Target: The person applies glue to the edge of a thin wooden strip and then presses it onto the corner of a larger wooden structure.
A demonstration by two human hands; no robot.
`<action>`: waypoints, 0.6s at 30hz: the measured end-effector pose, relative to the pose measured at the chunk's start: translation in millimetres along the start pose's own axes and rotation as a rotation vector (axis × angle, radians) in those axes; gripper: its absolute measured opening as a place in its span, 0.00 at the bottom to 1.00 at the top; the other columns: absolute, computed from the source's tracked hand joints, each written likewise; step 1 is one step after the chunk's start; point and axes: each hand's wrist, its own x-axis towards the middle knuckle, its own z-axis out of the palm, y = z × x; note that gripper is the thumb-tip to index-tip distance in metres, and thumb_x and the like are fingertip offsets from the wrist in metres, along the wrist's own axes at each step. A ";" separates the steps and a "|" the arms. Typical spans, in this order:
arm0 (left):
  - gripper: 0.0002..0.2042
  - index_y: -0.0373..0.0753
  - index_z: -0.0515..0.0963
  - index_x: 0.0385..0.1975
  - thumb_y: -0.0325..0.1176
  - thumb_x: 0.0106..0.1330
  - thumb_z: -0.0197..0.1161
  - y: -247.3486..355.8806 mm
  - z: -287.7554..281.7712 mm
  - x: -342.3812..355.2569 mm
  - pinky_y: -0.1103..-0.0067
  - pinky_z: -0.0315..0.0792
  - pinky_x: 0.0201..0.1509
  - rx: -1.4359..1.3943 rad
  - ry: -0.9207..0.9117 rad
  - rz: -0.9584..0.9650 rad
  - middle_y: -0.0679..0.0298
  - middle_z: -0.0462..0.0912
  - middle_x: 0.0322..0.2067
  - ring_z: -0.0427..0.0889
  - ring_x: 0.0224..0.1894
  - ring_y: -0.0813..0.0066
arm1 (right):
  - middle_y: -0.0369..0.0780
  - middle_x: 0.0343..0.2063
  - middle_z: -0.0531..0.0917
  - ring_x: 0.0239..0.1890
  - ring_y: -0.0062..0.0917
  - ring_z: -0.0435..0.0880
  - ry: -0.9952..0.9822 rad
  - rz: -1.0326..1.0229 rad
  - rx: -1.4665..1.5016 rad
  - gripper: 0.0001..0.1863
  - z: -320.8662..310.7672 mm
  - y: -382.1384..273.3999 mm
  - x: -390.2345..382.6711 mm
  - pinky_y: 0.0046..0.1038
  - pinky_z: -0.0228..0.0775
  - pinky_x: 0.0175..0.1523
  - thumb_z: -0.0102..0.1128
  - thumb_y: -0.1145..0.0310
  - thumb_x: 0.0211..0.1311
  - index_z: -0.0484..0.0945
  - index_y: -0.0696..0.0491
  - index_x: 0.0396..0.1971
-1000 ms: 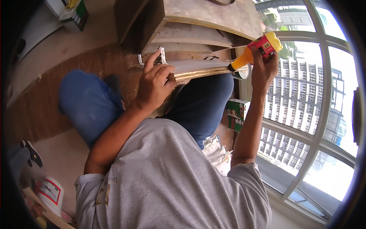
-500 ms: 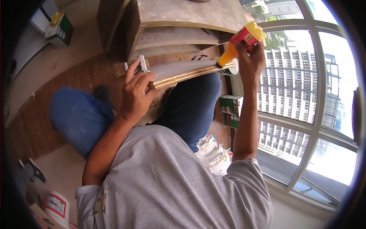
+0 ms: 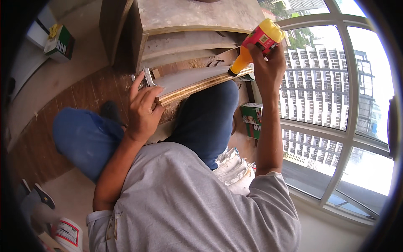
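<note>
Far to your left sits a green-and-white box [image 3: 63, 46], and near left you have a white tub [image 3: 68, 235] with a dark shoe [image 3: 44, 195] beyond it. On your right, a green carton [image 3: 252, 119] and crumpled white sacks [image 3: 231, 170] lie before a large window [image 3: 353, 84].

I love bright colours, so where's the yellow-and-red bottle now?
In the head view, the bottle is above and right of centre, tilted in the right hand, its dark tip by the right end of the layered board.

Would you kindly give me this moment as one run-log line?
left hand: gripping left end of pale-topped layered-wood board | right hand: holding orange bottle with red label | black tip: down near board's right end
</note>
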 end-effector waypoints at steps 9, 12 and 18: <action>0.23 0.35 0.84 0.46 0.14 0.46 0.73 2.9 2.4 2.8 0.58 0.71 0.70 -0.017 0.009 0.004 0.53 0.88 0.43 0.73 0.71 0.41 | 0.39 0.33 0.89 0.34 0.21 0.86 0.015 0.183 0.062 0.20 -30.0 63.8 40.2 0.27 0.80 0.43 0.77 0.60 0.61 0.83 0.60 0.44; 0.23 0.35 0.83 0.46 0.15 0.47 0.73 1.5 -0.2 -0.7 0.58 0.71 0.70 -0.035 -0.015 0.003 0.53 0.88 0.43 0.72 0.71 0.40 | 0.41 0.33 0.90 0.34 0.24 0.87 0.041 -0.031 -0.189 0.23 -18.2 40.5 15.9 0.29 0.80 0.45 0.78 0.58 0.60 0.83 0.59 0.46; 0.23 0.35 0.83 0.47 0.18 0.49 0.80 4.1 1.7 7.0 0.57 0.73 0.68 0.010 0.002 0.011 0.52 0.89 0.44 0.75 0.70 0.40 | 0.41 0.32 0.89 0.34 0.25 0.87 0.049 0.073 -0.089 0.23 -33.3 63.0 26.1 0.30 0.79 0.44 0.77 0.58 0.61 0.83 0.58 0.47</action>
